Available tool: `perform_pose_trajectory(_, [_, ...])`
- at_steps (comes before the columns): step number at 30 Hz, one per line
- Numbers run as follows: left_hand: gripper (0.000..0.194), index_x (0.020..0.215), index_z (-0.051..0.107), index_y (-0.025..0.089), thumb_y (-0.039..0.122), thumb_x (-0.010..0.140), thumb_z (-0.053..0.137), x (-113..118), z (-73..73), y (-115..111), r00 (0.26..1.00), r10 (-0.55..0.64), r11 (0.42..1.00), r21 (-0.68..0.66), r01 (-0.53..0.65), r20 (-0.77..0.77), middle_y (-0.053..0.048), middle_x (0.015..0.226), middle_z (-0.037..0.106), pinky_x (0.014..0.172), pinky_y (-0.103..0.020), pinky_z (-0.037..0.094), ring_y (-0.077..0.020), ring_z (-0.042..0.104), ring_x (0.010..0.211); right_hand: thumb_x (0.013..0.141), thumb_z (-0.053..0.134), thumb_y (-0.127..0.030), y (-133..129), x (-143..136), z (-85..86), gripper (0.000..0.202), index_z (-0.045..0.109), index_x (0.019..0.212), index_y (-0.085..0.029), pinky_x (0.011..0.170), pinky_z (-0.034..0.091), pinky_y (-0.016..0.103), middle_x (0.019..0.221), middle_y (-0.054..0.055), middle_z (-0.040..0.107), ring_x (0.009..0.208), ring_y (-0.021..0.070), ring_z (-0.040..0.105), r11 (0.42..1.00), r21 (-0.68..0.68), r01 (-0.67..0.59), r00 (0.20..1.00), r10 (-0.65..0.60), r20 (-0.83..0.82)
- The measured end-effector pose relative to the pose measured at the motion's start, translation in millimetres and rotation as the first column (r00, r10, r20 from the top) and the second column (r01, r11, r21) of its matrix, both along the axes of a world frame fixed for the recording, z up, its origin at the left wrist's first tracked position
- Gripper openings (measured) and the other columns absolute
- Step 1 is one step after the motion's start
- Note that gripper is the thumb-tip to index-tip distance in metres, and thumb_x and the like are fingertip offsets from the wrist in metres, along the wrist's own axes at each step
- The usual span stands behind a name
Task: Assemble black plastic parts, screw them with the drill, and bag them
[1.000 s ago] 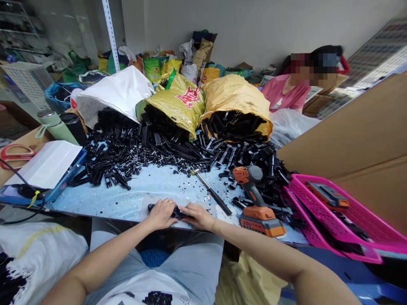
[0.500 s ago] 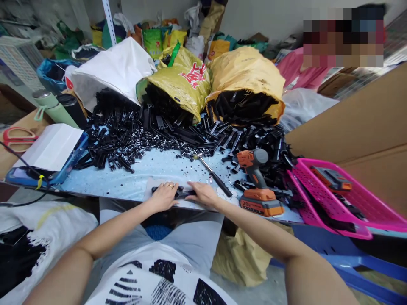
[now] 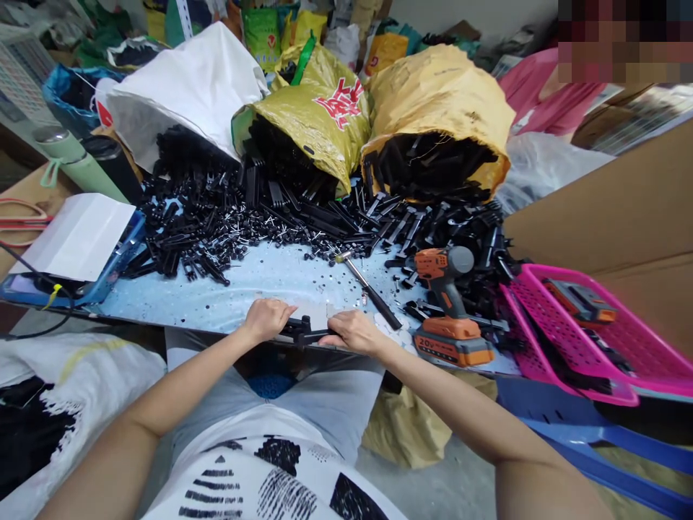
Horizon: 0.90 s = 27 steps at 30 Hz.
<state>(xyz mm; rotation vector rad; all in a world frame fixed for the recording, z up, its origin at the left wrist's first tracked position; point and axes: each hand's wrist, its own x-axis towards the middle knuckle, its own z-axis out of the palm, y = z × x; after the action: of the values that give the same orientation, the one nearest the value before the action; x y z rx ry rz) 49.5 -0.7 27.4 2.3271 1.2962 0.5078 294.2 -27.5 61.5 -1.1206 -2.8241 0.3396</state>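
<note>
Clasped at either end by the closed left hand (image 3: 269,319) and right hand (image 3: 356,332), a black part (image 3: 306,336) spans them at the near edge of the table (image 3: 260,273), seemingly held so for control; hammer (image 3: 373,293) and drill (image 3: 450,299) rest near the right hand, presumably for easy reach.

shirt (image 3: 319,456): white, black print (image 3: 278,453), blotches, stripes, hatched oval, small triangle | trousers (image 3: 338,404): pale grey-blue | forearms (image 3: 187,379): bare

Colorful sacks (image 3: 260,40) are lining a pale wall (image 3: 487,14) behind a blue-covered worktop (image 3: 268,273), while a perforated metal post (image 3: 185,20) is rising nearby; below, blue plastic furniture (image 3: 600,432) is standing above a grey floor (image 3: 425,484).
</note>
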Motion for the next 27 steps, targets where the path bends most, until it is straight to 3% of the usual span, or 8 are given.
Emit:
perform_pose_trajectory(6, [0.068,0.061,0.058,0.020,0.056,0.093,0.010,5.6,66.6,-60.0,0.817,-0.312,0.938,0.018,0.347,0.485,-0.007,0.055,0.056,0.058,-0.030,0.041,-0.0170,0.053,0.055,0.091,0.019,-0.065,-42.7,-5.7,58.1,0.064,0.053,0.063,-0.019,0.050,0.030,0.027,0.048,0.001,0.046,0.047,0.0125,0.046,0.938,-0.107,-0.328,0.829,0.232,-0.510])
perform_pose_trajectory(9, [0.066,0.060,0.053,0.021,0.053,0.094,0.007,23.0,82.1,-88.5,0.597,-0.337,0.920,0.120,0.373,0.728,-0.004,0.048,0.051,0.051,-0.029,0.039,-0.0147,0.049,0.046,0.089,0.023,-0.068,-62.5,-20.1,48.5,0.061,0.050,0.061,-0.021,0.051,0.036,0.027,0.048,0.001,0.045,0.046,0.0125,0.047,0.866,-0.097,-0.491,0.635,0.279,-0.720])
perform_pose_trajectory(13, [0.063,0.080,0.063,0.021,0.055,0.094,0.012,44.0,70.5,-98.4,0.546,-0.200,0.979,0.185,0.083,0.813,-0.007,0.066,0.062,0.058,-0.032,0.047,-0.0175,0.059,0.061,0.077,0.030,-0.079,-67.9,-58.0,-10.5,0.060,0.053,0.069,-0.024,0.072,0.048,0.037,0.073,0.007,0.057,0.077,0.0214,0.060,0.989,-0.144,0.046,0.623,-0.141,-0.769])
perform_pose_trajectory(15, [0.065,0.101,0.064,0.020,0.056,0.093,0.010,49.2,54.5,-95.3,0.609,-0.135,0.981,0.190,-0.027,0.781,-0.011,0.090,0.066,0.072,-0.037,0.050,-0.0223,0.062,0.085,0.081,0.033,-0.071,-58.7,-81.1,-40.1,0.052,0.056,0.088,-0.025,0.087,0.045,0.045,0.101,0.012,0.057,0.107,0.0274,0.053,0.893,-0.230,0.386,0.575,-0.428,-0.697])
perform_pose_trajectory(20, [0.079,0.131,0.050,0.016,0.066,0.088,0.007,37.9,3.2,-50.9,0.846,-0.164,0.949,0.316,-0.006,0.508,-0.017,0.111,0.062,0.086,-0.039,0.046,-0.0269,0.059,0.103,0.089,0.036,-0.040,24.3,-78.0,-61.3,0.041,0.044,0.125,-0.021,0.098,0.037,0.046,0.129,0.014,0.047,0.125,0.0272,0.039,0.873,-0.222,0.435,0.630,-0.471,-0.618])
perform_pose_trajectory(22, [0.082,0.130,0.051,0.015,0.072,0.083,0.016,27.8,-14.1,-11.0,0.974,-0.046,0.968,0.249,-0.010,0.221,-0.018,0.107,0.062,0.084,-0.038,0.044,-0.0285,0.059,0.098,0.090,0.037,-0.032,80.9,-39.3,-51.6,0.039,0.044,0.125,-0.016,0.099,0.035,0.042,0.127,0.015,0.050,0.120,0.0251,0.042,0.854,-0.118,0.506,0.712,-0.491,-0.501])
perform_pose_trajectory(25, [0.074,0.128,0.052,0.011,0.068,0.083,0.037,18.3,-28.3,54.5,0.990,0.029,0.990,0.144,-0.009,-0.136,-0.021,0.109,0.060,0.089,-0.041,0.039,-0.0326,0.054,0.103,0.088,0.040,-0.018,161.8,31.1,-34.4,0.037,0.048,0.121,-0.006,0.096,0.032,0.040,0.125,0.022,0.049,0.119,0.0277,0.039,0.636,0.093,0.766,0.643,-0.754,-0.135])
perform_pose_trajectory(27, [0.060,0.128,0.051,0.012,0.054,0.086,0.048,13.9,-28.6,87.0,0.980,0.051,0.983,0.181,-0.015,-0.195,-0.021,0.119,0.055,0.097,-0.043,0.032,-0.0338,0.046,0.116,0.085,0.045,-0.011,198.3,66.4,-27.9,0.033,0.052,0.116,-0.001,0.092,0.031,0.038,0.118,0.025,0.052,0.113,0.0263,0.042,0.669,0.113,0.735,0.647,-0.741,0.178])
